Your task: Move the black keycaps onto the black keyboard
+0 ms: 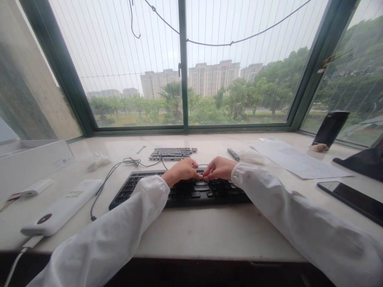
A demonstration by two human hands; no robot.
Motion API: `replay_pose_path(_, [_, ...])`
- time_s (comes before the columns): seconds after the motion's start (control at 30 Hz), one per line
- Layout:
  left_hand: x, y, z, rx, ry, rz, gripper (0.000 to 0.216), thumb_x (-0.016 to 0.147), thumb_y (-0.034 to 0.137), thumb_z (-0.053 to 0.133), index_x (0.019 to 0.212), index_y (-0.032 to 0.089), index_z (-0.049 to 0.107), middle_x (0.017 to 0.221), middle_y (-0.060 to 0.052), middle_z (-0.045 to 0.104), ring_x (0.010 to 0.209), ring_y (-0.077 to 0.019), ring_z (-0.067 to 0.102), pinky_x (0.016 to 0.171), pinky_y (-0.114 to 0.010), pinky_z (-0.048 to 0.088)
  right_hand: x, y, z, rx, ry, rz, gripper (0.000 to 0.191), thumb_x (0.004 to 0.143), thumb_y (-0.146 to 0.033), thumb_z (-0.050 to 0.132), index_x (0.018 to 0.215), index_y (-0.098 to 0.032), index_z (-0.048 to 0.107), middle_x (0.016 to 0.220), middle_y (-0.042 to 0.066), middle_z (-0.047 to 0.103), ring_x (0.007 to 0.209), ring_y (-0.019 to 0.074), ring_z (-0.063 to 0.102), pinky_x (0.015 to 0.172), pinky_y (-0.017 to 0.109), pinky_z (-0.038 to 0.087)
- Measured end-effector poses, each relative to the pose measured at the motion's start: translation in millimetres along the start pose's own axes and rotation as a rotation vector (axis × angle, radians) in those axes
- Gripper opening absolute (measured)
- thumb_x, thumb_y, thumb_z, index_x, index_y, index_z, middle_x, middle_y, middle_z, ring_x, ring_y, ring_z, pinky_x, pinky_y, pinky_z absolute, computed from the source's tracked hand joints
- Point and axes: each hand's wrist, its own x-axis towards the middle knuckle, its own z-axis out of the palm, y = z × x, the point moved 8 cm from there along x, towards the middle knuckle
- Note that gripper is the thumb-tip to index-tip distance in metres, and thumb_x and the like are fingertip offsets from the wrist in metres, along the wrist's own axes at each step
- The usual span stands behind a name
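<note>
A black keyboard (196,195) lies on the white sill in front of me, its left end showing frames or keys partly in shadow. Over its upper middle, my left hand (182,169) and my right hand (220,168) meet with their fingertips close together. Both hands are closed in a pinch; whatever is between the fingers is too small or hidden to make out. Just behind the keyboard rests a group of loose dark keycaps (173,154) set in rows. White sleeves cover both forearms and hide parts of the keyboard's front and right end.
To the left are a white power bank (62,209), a dark cable (109,177), a white box (32,163) and a small blue tool (141,149). On the right lie a printed sheet (299,159), a phone (354,199), a dark pen-like object (233,154) and a black upright object (330,128).
</note>
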Motion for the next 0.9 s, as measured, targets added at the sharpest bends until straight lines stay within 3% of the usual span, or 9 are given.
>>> replay_pose_path(0.43, [-0.1, 1.9, -0.1, -0.009, 0.005, -0.025, 0.033, 0.048, 0.029, 0.077, 0.060, 0.018, 0.048, 0.050, 0.008, 0.035, 0.055, -0.0102, 0.037, 0.054, -0.024, 0.024, -2.7, -1.6, -0.4, -0.077, 0.002, 0.024, 0.029, 0.056, -0.036, 0.076, 0.080, -0.019, 0.077, 0.063, 0.000, 0.068, 0.065, 0.0146, 0.058, 0.057, 0.024, 0.041])
replay_pose_path(0.6, [0.3, 4.0, 3.0, 0.025, -0.030, -0.008, 0.035, 0.052, 0.029, 0.073, 0.056, 0.018, 0.040, 0.050, 0.008, 0.029, 0.053, -0.0088, 0.030, 0.053, -0.025, 0.018, -4.3, -5.4, -1.1, -0.124, 0.005, 0.013, 0.028, 0.058, -0.036, 0.075, 0.080, -0.019, 0.076, 0.062, -0.001, 0.064, 0.061, 0.0126, 0.055, 0.055, 0.023, 0.038])
replay_pose_path(0.9, [1.3, 4.6, 3.8, 0.021, -0.042, 0.018, 0.042, 0.051, 0.030, 0.072, 0.054, 0.019, 0.031, 0.051, 0.008, 0.024, 0.053, -0.0082, 0.023, 0.052, -0.026, 0.015, -1.8, -3.5, -2.0, -0.064, -0.003, -0.102, 0.038, 0.060, -0.044, 0.074, 0.085, -0.016, 0.077, 0.073, 0.003, 0.071, 0.071, 0.0172, 0.061, 0.064, 0.025, 0.045])
